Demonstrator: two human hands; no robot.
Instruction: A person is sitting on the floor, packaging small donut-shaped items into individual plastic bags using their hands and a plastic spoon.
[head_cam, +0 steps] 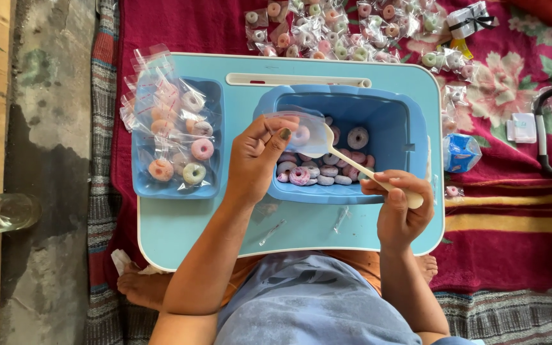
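Tilting a spoon (352, 163) into a clear bag (298, 131), both hands raised.

The table (180, 236) and bin (391, 128) are smooth, matt blue plastic. The spoon (352, 163) is cream plastic, the small bag (289, 124) clear glossy film, the blanket (512, 236) soft woven cloth.

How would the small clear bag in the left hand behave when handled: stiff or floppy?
Likely floppy: the clear bag is thin film, pinched open by the left hand. Probably very light, holding at most one candy ring. Possibly slippery, given its glossy sheen.
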